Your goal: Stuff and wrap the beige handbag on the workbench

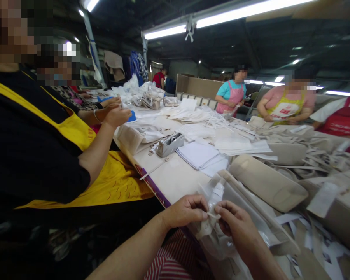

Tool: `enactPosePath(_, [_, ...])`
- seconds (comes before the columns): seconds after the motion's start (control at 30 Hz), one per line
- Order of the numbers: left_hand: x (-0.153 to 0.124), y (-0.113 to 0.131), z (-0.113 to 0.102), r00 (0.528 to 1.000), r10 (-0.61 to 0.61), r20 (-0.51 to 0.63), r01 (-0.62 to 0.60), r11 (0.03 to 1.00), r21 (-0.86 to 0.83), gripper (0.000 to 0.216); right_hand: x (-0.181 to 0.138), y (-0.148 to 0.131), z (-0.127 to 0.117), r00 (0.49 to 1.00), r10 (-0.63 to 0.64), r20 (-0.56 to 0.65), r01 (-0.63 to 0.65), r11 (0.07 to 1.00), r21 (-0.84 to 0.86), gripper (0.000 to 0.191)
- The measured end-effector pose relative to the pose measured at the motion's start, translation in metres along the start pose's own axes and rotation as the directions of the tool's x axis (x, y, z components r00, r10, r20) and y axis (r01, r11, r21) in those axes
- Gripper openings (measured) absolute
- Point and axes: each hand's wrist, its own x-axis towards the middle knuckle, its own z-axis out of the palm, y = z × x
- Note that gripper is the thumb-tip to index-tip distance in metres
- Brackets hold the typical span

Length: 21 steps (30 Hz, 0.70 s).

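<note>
My left hand [189, 210] and my right hand [236, 221] meet at the table's near edge, fingertips pinched on a thin off-white strip [212, 216]. Which end each hand has is hard to make out. Under and around the fingers lies crumpled see-through plastic [221, 243]. Just behind it stands a white item in plastic [217, 193], its kind unclear. To the right of my hands, a beige flat piece [268, 217] in a see-through bag leans along the table.
A grey tape dispenser [170, 145] sits beside a stack of white sheets [198, 154]. Beige bag-like pieces [268, 181] and straps crowd the right. At left, close by, a co-worker in a yellow apron [76, 130] works with both hands. Other people stand across the table.
</note>
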Motion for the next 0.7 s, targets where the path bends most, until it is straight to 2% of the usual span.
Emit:
enactPosePath(0.1, [-0.001, 0.007, -0.004, 0.991, 0.129, 0.025, -0.131, 0.962, 0.240, 0.019, 0.001, 0.002, 0.000, 0.999, 0.035, -0.017, -0.034, 0.999, 0.021, 0.028])
enactPosePath(0.17, [-0.001, 0.016, -0.005, 0.961, 0.245, 0.125, -0.275, 0.839, 0.469, 0.014, 0.002, 0.002, 0.000, 0.999, 0.045, -0.021, -0.045, 0.999, 0.013, 0.028])
enactPosePath(0.23, [-0.001, 0.027, -0.003, 0.931, 0.291, 0.220, -0.363, 0.686, 0.631, 0.014, 0.003, 0.000, 0.000, 0.999, 0.033, -0.031, -0.033, 0.999, 0.005, 0.028])
enactPosePath(0.27, [-0.001, 0.032, -0.001, 0.927, 0.301, 0.222, -0.368, 0.627, 0.687, 0.016, 0.004, -0.001, -0.001, 0.999, 0.023, -0.037, -0.023, 1.000, 0.003, 0.028])
enactPosePath(0.33, [-0.001, 0.040, 0.006, 0.926, 0.349, 0.146, -0.326, 0.540, 0.776, 0.018, 0.005, -0.003, -0.001, 0.999, -0.009, -0.049, 0.009, 1.000, -0.003, 0.029])
enactPosePath(0.4, [-0.002, 0.045, 0.014, 0.904, 0.417, 0.091, -0.299, 0.465, 0.833, 0.019, 0.006, -0.004, -0.002, 0.997, -0.041, -0.061, 0.041, 0.999, -0.002, 0.029])
enactPosePath(0.5, [-0.002, 0.048, 0.023, 0.898, 0.419, 0.134, -0.296, 0.350, 0.889, 0.031, 0.009, -0.004, -0.002, 0.995, -0.064, -0.076, 0.067, 0.997, 0.041, 0.030])
enactPosePath(0.63, [-0.002, 0.048, 0.023, 0.921, 0.360, 0.152, -0.245, 0.228, 0.942, 0.011, 0.011, -0.003, -0.003, 0.993, -0.045, -0.107, 0.054, 0.995, 0.085, 0.031])
enactPosePath(0.7, [-0.002, 0.048, 0.020, 0.919, 0.346, 0.189, -0.268, 0.196, 0.943, 0.011, 0.012, -0.003, -0.003, 0.992, -0.053, -0.119, 0.063, 0.995, 0.083, 0.030])
